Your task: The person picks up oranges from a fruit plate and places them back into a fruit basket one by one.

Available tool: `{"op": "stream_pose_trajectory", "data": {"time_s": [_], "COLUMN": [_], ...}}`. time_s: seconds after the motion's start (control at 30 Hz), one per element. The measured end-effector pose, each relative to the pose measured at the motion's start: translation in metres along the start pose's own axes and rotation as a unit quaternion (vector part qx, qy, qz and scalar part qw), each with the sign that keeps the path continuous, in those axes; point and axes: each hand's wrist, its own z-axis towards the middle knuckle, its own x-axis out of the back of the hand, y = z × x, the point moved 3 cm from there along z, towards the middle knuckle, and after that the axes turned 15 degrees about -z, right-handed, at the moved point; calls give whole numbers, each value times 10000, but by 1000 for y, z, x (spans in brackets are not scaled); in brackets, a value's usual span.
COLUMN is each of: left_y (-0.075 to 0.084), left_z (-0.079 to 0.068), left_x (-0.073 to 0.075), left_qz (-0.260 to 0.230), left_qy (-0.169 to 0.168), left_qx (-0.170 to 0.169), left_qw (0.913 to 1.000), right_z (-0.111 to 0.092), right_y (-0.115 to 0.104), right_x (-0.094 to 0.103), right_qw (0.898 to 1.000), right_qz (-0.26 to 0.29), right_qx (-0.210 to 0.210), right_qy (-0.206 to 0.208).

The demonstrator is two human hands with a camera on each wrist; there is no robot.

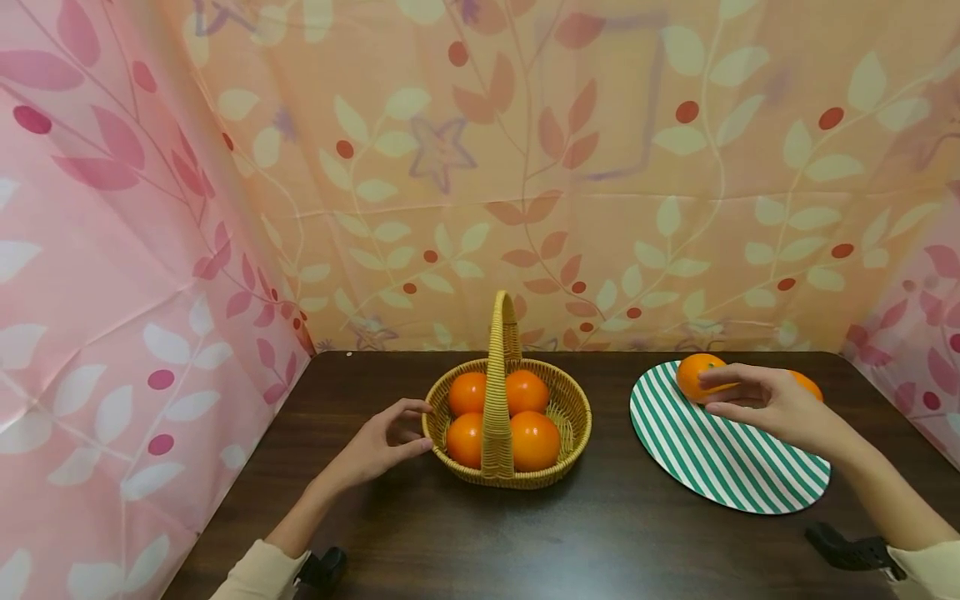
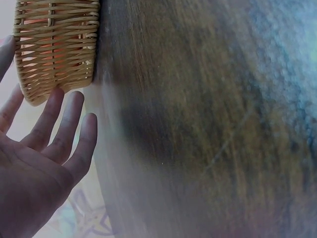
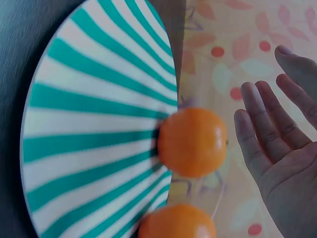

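A woven wicker basket (image 1: 576, 421) with a tall arched handle (image 1: 497, 392) stands on the table, holding several smooth oranges (image 1: 536, 440). At its left rim is my left hand (image 1: 375, 446), fingertips at or against the weave; the left wrist view shows its fingers (image 2: 68, 124) spread and fairly straight. My right hand (image 1: 783, 407) hovers over a flat oval mat (image 1: 750, 467) striped green and white. Two oranges lie at the mat's far side: one (image 1: 690, 377) by my right fingertips, the other (image 1: 807, 385) partly behind the hand. In the right wrist view, a gap separates the palm from the nearer orange (image 3: 193, 143).
The dark wooden table (image 1: 592, 533) runs back to a patterned cloth wall (image 1: 510, 167). Pink leaf-patterned cloth (image 1: 112, 275) closes off the left side, and similar cloth (image 1: 930, 333) hangs at the right.
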Motion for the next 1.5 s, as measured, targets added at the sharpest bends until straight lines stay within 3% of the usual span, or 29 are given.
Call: {"op": "stream_pose_trajectory", "data": {"time_s": [0.3, 0.73, 1.1, 1.5], "left_y": [-1, 0, -2, 0], "left_z": [1, 2, 1, 0], "left_x": [1, 0, 1, 0], "left_qz": [46, 36, 70, 25], "left_qy": [-22, 0, 14, 10], "left_qx": [-13, 86, 78, 100], "left_qw": [10000, 10000, 9999, 9999], "right_z": [-17, -32, -16, 9], "right_y": [16, 44, 44, 39], "right_x": [18, 32, 25, 6], "right_qw": [9975, 9940, 9916, 9892], "right_qz": [-606, -589, -778, -286], "right_qx": [-211, -813, -930, -1435], "right_qy": [308, 446, 453, -3]}}
